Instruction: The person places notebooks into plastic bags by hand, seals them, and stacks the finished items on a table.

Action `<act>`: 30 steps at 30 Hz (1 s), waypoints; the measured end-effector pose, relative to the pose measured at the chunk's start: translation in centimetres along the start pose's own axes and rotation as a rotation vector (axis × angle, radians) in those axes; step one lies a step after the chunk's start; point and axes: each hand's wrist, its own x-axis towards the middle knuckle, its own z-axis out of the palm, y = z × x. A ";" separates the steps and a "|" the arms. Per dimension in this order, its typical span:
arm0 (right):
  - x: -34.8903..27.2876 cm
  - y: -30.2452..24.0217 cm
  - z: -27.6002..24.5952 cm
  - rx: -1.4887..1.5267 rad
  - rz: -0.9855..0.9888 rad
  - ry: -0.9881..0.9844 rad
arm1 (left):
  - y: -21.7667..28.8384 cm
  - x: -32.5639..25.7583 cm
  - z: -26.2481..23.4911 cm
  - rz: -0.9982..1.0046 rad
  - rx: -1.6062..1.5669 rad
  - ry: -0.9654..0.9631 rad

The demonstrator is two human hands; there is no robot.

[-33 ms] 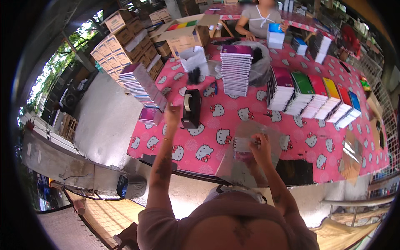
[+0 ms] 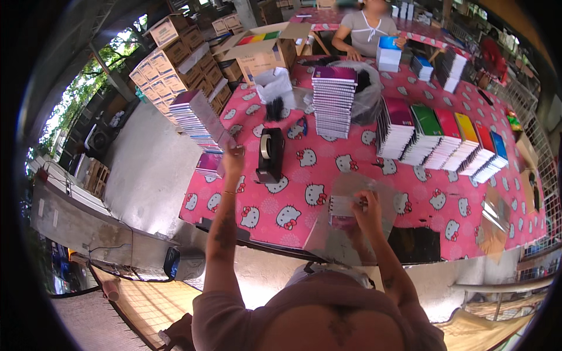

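My left hand (image 2: 233,159) is against the lower right edge of a tall, leaning stack of spiral notebooks (image 2: 198,120) at the table's left. Its fingertips are blurred there, so their grip is unclear. Below that stack lie a few purple-covered notebooks (image 2: 209,165). My right hand (image 2: 367,209) is over a spiral notebook (image 2: 339,206) near the front edge, its fingers bent together in a pinch. What is between those fingers is too small to make out. Clear plastic (image 2: 328,237) lies spread around and under this notebook. A black tape dispenser (image 2: 270,164) stands between my hands.
A tall notebook stack (image 2: 333,105) stands mid-table, beside a clear plastic bag (image 2: 367,96). Several colour-sorted notebook stacks (image 2: 433,137) line the right side. Cartons (image 2: 170,64) are piled at far left. Across the table, a person (image 2: 369,32) holds a blue-topped notebook stack (image 2: 389,55).
My left hand has shifted slightly left and up, onto the edge of the leaning notebook stack. My right hand stays at the notebook. The view has tilted a little.
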 end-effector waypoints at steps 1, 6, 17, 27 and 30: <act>0.1 0.7 -0.5 -0.009 0.020 0.033 | 0.6 1.7 0.7 -0.021 0.181 -0.036; -0.3 2.0 -0.8 -0.029 -0.019 0.136 | 3.1 6.5 -1.5 0.069 0.702 -0.232; -0.8 2.5 -0.3 -0.010 0.020 0.194 | 5.5 11.3 0.6 0.030 0.594 -0.313; -1.1 2.4 -0.1 -0.031 0.014 0.262 | 14.0 0.3 4.9 0.508 0.005 -0.797; -1.3 1.8 0.0 0.038 -0.043 0.230 | 20.0 -11.4 5.3 0.687 -0.223 -0.909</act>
